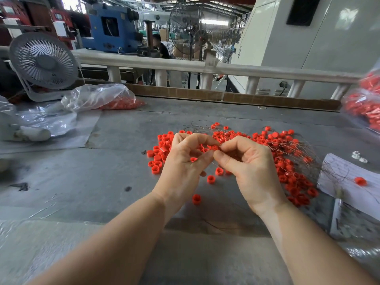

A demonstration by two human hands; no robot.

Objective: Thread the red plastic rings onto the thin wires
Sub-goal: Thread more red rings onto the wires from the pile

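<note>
Head view: left hand [185, 161] pinching a red ring [213, 147], right hand [249, 167] apparently pinching rightward-trailing wires [292, 145].

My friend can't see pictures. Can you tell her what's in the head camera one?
Two hands meet over a pile of red plastic rings on a grey table: the left hand holds a ring, and the right hand pinches thin wires. Bags of red rings and a small fan stand behind.

single head-worn view, forward and down, close over table [115, 182]
</note>
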